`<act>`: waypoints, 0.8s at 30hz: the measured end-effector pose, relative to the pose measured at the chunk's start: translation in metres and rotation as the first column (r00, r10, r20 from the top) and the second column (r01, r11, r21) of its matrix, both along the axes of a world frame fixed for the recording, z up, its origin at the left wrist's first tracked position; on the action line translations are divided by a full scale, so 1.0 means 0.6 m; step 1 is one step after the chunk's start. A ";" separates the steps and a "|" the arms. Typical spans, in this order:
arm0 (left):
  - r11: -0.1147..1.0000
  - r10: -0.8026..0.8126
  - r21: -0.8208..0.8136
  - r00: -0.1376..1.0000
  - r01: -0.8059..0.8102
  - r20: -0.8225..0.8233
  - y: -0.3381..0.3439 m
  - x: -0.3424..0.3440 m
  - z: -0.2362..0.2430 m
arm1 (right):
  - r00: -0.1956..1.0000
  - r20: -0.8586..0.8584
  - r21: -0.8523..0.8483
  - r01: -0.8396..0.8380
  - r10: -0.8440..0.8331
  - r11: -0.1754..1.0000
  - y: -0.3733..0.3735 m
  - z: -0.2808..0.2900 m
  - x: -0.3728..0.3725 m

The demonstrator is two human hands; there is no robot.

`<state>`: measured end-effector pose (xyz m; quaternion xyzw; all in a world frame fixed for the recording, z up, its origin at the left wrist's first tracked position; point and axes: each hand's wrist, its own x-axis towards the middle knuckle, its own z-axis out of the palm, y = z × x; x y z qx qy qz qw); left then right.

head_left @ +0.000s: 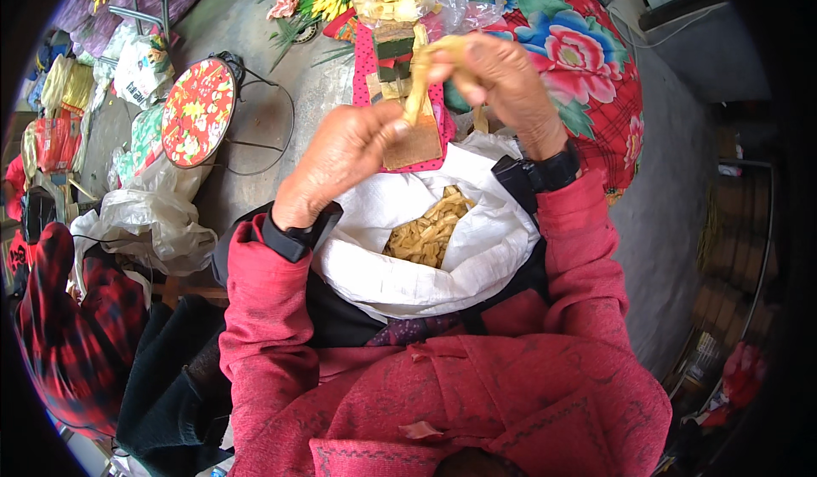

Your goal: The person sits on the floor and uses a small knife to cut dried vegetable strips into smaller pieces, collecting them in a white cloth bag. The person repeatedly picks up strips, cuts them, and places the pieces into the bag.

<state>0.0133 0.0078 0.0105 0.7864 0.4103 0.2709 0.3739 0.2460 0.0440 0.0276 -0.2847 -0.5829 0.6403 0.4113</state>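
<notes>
A pale yellow, soft-looking strip point(416, 92) is held up between both hands, above a wooden board. My left hand point(353, 147) is closed, pinching its lower end between thumb and finger. To the upper right, my right hand point(502, 75) is closed round the upper part, which bends over toward it; slight blur softens the fingers. The wooden board point(415, 149) carries dark green blocks point(395, 48) and lies on a pink dotted cloth point(364, 56). Below my hands, an open white woven sack point(383, 285) in my lap holds many short yellow-brown cut pieces point(428, 232).
A clear plastic bag point(459, 0) with yellow pieces lies beyond the board. On the right is a red flowered cloth bundle point(579, 51). A round flowered stool point(198, 113) and plastic bags point(157, 222) stand left. Another person's plaid sleeve point(77, 332) shows at lower left.
</notes>
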 end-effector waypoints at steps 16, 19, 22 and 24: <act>0.989 0.142 -0.107 0.895 -0.106 0.423 0.010 0.031 -0.020 | 0.898 0.440 0.145 -0.081 0.009 0.986 -0.017 -0.031 -0.045; 0.938 0.222 -0.347 0.790 -0.013 0.571 0.015 0.028 -0.023 | 0.840 0.496 0.384 0.015 -0.220 0.923 -0.014 -0.033 -0.045; 0.807 0.331 -0.585 0.754 0.086 0.568 0.025 0.016 -0.019 | 0.847 0.380 0.615 0.069 -0.372 0.786 -0.018 -0.035 -0.056; 0.747 0.334 -0.652 0.773 0.132 0.539 0.030 0.009 -0.015 | 0.847 0.358 0.673 0.058 -0.393 0.737 -0.021 -0.036 -0.061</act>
